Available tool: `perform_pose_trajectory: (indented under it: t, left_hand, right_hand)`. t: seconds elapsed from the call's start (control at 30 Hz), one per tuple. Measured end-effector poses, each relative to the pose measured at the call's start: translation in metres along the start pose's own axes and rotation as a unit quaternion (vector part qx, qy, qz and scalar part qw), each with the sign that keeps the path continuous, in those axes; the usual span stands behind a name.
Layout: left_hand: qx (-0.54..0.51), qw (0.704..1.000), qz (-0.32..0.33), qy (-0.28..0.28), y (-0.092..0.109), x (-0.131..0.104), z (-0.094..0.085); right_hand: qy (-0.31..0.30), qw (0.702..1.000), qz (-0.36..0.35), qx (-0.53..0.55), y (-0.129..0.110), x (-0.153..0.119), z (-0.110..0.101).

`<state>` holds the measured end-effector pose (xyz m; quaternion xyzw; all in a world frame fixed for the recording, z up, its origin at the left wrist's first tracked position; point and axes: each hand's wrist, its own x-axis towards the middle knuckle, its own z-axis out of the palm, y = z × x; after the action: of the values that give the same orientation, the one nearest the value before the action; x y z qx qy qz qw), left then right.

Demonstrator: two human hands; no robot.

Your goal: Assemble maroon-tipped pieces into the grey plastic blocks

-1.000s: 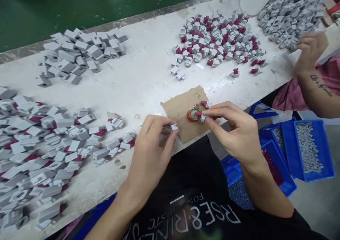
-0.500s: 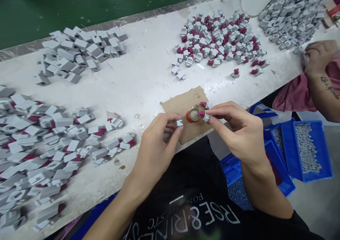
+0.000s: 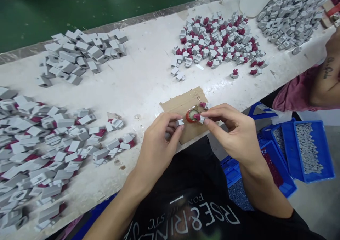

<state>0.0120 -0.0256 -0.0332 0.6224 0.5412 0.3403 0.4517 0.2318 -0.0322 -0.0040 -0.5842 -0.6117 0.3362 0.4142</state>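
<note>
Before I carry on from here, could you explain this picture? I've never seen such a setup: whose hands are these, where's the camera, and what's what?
There's no machine here: these are a person's bare hands, seen from a head-worn camera looking forward and down. The left hand pinches a small gray notched block. The right hand pinches a gray-and-maroon piece, its maroon end over a red-rimmed bottle cap; I can't tell whether they touch. The cap sits on a cardboard scrap on the white tabletop.

Gray blocks are piled far left; mixed gray-and-maroon pieces lie near left and beyond the cardboard. Blue bins stand below, to the right. The arm at the right edge is another person's.
</note>
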Motion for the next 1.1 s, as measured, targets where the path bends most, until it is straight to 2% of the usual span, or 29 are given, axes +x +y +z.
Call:
perform_pose_trajectory:
  t: [0.1,0.2,0.37,0.53,0.87,1.1]
  left_hand:
    - [-0.031,0.999,-0.01,0.007,0.001,0.0,-0.001]
    - [-0.121,0.992,-0.028,0.017,0.009,0.004,-0.004]
    - [-0.24,0.97,-0.028,-0.014,0.031,0.016,-0.004]
    - [-0.281,0.958,-0.031,-0.042,0.041,0.022,0.001]
    - [-0.31,0.949,-0.018,-0.049,0.035,0.023,0.004]
    - [-0.292,0.955,-0.024,-0.049,0.036,0.024,0.004]
  right_hand:
    - [0.04,0.998,0.009,0.039,0.001,0.0,-0.002]
    - [0.076,0.988,0.049,0.127,0.005,0.002,-0.004]
    - [0.039,0.969,0.103,0.221,0.008,0.006,-0.006]
    - [0.029,0.969,0.101,0.224,0.003,0.005,-0.004]
    - [0.055,0.971,0.084,0.216,0.001,0.001,0.003]
    - [0.056,0.982,0.06,0.171,-0.002,0.0,0.003]
